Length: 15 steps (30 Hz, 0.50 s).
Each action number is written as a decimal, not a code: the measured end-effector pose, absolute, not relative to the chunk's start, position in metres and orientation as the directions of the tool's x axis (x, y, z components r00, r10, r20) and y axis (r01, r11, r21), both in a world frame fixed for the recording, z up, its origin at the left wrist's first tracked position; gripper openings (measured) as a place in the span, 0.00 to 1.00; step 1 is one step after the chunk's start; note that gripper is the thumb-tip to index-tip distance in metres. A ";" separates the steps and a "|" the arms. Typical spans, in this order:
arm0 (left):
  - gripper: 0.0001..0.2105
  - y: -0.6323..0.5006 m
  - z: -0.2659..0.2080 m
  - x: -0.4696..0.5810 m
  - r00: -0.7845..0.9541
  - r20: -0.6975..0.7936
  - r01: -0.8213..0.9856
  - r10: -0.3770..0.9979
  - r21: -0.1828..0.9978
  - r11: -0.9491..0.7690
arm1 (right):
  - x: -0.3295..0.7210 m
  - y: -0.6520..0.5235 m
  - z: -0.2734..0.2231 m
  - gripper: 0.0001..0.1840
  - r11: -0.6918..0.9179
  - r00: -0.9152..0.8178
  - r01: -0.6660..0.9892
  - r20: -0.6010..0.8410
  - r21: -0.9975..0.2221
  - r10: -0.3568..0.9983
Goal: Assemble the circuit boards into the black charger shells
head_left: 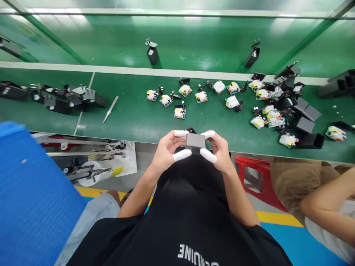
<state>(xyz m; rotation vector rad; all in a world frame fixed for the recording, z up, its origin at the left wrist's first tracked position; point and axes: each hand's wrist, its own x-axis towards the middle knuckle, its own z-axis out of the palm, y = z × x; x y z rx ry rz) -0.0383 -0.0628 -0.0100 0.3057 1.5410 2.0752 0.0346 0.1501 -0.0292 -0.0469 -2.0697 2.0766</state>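
A black rectangular plastic housing (195, 141) is held between both hands, just off the near edge of the green bench. My left hand (169, 148) grips its left side, thumb and fingertip in white finger cots. On the right side, my right hand (218, 149) pinches it in the same way, also with white cots. A small dark part with a bit of red shows at the housing's far end; its detail is too small to make out. Beyond the hands, a circuit board (179, 112) with white and yellow material on it lies on the bench.
Several more boards lie across the green bench (133, 125). At right is a pile of boards and black housings (305, 125). Black housings (69, 98) with plug parts and a pale pen-like tool (111, 109) lie at left. A person sits right, near a red stool (256, 177).
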 end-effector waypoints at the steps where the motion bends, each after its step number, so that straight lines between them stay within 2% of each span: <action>1: 0.34 -0.069 -0.009 -0.037 -0.820 -0.115 -0.266 0.560 0.944 -0.195 | 0.039 0.153 -0.029 0.21 0.061 -0.980 -0.140 0.147 -0.988 0.135; 4: 0.38 -0.089 0.000 -0.027 -0.771 -0.095 -0.236 0.630 0.961 -0.143 | 0.055 0.158 -0.027 0.32 0.144 -0.982 -0.184 0.188 -0.972 0.015; 8: 0.38 -0.108 0.008 -0.005 -0.751 -0.101 -0.211 0.652 0.973 -0.092 | 0.079 0.159 -0.029 0.36 0.237 -0.970 -0.239 0.218 -0.942 -0.109; 15: 0.43 -0.116 -0.021 0.031 -0.760 -0.158 -0.235 0.630 0.971 -0.040 | 0.101 0.154 -0.040 0.28 0.161 -0.975 -0.218 0.209 -0.963 -0.072</action>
